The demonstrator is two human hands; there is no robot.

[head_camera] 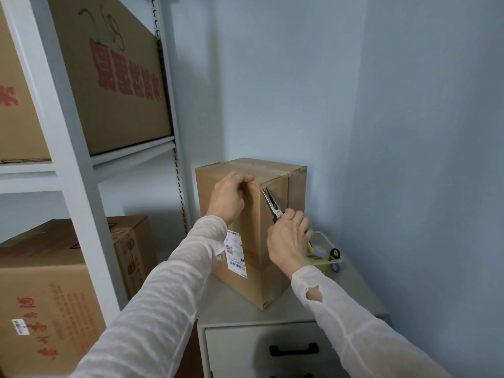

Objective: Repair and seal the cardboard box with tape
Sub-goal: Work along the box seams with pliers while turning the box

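A tall brown cardboard box [272, 274] stands upright on a white cabinet, with clear tape across its top and a white shipping label [235, 255] on its left face. My left hand [228, 197] grips the box's top front corner, thumb on the top edge. My right hand [287, 241] holds a pair of metal pliers [271, 204], whose closed tip touches the box's front vertical edge just below the top corner. A roll of yellow tape [319, 258] lies in a clear tray behind my right hand.
The clear tray [334, 248] also holds black-handled scissors [335, 255]. The cabinet top [231, 304] has a drawer with a black handle [294, 349] below. A white metal shelf rack [81, 170] at the left carries several large cartons. Blue walls close in behind and right.
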